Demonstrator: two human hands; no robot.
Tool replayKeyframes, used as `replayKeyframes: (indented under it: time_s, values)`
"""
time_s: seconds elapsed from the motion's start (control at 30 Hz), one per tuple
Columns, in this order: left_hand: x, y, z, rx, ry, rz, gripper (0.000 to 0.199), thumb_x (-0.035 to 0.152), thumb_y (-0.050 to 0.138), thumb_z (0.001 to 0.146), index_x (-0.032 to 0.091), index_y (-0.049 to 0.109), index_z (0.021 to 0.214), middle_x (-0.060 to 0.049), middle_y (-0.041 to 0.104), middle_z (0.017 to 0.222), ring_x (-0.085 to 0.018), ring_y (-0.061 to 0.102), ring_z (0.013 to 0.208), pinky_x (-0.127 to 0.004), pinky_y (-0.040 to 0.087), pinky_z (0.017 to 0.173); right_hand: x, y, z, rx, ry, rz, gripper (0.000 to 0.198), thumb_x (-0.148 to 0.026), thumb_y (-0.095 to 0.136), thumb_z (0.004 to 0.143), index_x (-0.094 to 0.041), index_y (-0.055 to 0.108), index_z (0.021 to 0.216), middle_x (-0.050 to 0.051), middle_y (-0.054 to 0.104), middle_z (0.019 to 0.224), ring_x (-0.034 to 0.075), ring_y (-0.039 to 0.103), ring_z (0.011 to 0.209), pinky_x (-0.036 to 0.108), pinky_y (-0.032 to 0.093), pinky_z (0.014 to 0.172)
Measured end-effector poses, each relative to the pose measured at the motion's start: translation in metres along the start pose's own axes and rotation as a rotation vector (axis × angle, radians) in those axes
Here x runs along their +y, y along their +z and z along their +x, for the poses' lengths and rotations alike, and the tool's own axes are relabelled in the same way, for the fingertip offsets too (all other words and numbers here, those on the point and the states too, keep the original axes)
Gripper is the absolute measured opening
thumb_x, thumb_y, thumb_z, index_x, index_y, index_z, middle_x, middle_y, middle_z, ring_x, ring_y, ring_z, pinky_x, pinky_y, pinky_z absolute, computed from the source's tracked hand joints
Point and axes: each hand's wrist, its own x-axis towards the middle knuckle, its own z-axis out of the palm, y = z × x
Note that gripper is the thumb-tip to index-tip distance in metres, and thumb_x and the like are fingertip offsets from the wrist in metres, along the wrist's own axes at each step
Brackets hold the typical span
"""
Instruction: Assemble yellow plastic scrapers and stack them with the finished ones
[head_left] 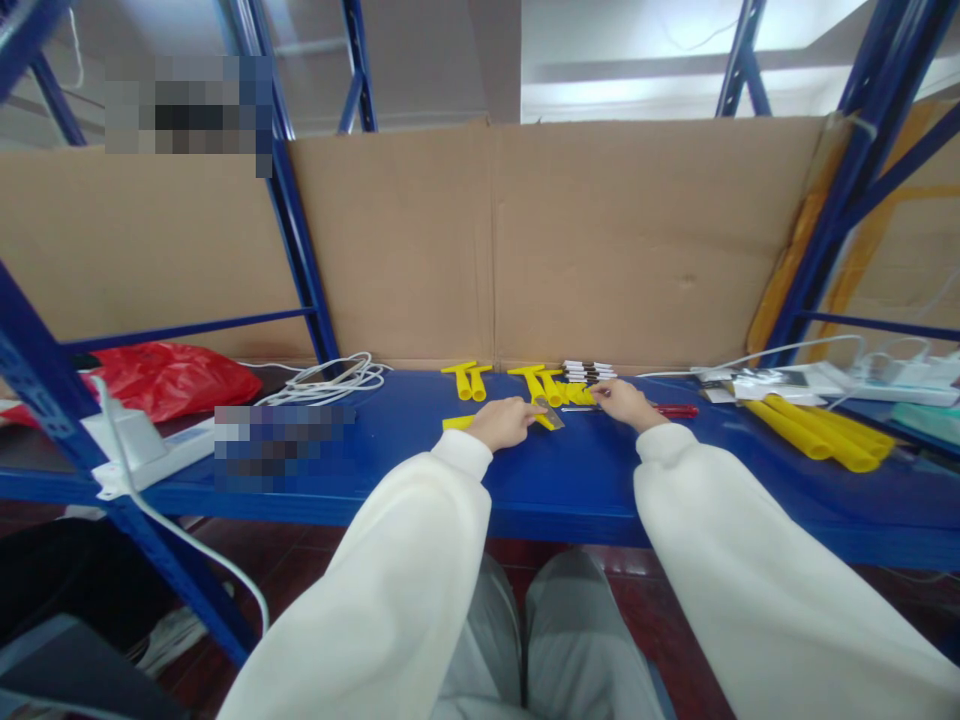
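Note:
My left hand (504, 423) is closed around a yellow T-shaped scraper. Its handle end (456, 422) sticks out on the left and a grey metal blade (551, 412) shows past my fingertips. Fingers pinched, my right hand (624, 403) rests by a group of small yellow pieces (576, 393); what it pinches, if anything, is too small to make out. Partly under that hand lies a screwdriver with a red handle (677, 411). More yellow T-shaped handles (478, 384) lie behind my left hand, with a stack of small white and black pieces (589, 371) to their right.
Thick yellow tubes (821, 430) lie at the right, near a white power strip (915, 382). On the left are coiled white cable (330, 380), a red plastic bag (176, 375) and another power strip (161, 455). Cardboard (600, 240) walls the back of the blue table (405, 470).

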Motion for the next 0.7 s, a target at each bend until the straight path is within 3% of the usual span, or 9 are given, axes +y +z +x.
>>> replayKeyframes:
  time_s: [0.1,0.23,0.4,0.7]
  values:
    - [0.001,0.001,0.0,-0.012,0.009,0.016,0.043,0.028,0.042,0.098,0.033,0.06,0.137,-0.007,0.069,0.116,-0.023,0.066,0.107,-0.028,0.05,0.09,-0.01,0.005,-0.002,-0.021,-0.105,-0.066,0.038,-0.024,0.045,0.091,-0.03,0.07,0.12,0.007,0.067,0.131,0.029,0.058,0.122,0.047,0.045,0.097]
    - [0.003,0.0,0.0,-0.02,0.028,0.023,0.043,0.026,0.041,0.098,0.03,0.061,0.136,-0.009,0.068,0.114,-0.024,0.067,0.106,-0.029,0.05,0.088,-0.022,0.009,-0.001,-0.061,-0.146,-0.108,0.042,-0.028,0.044,0.094,-0.027,0.062,0.132,0.012,0.062,0.137,0.032,0.054,0.127,0.053,0.041,0.101]
    - [0.003,0.0,0.0,-0.02,0.043,0.027,0.043,0.027,0.04,0.098,0.03,0.061,0.135,-0.009,0.068,0.114,-0.025,0.067,0.106,-0.03,0.051,0.087,-0.029,0.016,0.006,-0.072,-0.152,-0.124,0.039,-0.031,0.041,0.096,-0.022,0.062,0.127,0.014,0.061,0.138,0.031,0.051,0.13,0.052,0.038,0.103]
    - [0.005,-0.001,0.0,-0.024,0.038,0.023,0.044,0.027,0.039,0.098,0.03,0.059,0.137,-0.009,0.067,0.114,-0.025,0.067,0.106,-0.03,0.051,0.086,-0.036,0.012,0.006,-0.1,-0.147,-0.189,0.036,-0.03,0.041,0.096,-0.017,0.068,0.117,0.017,0.068,0.126,0.03,0.059,0.12,0.046,0.041,0.097]
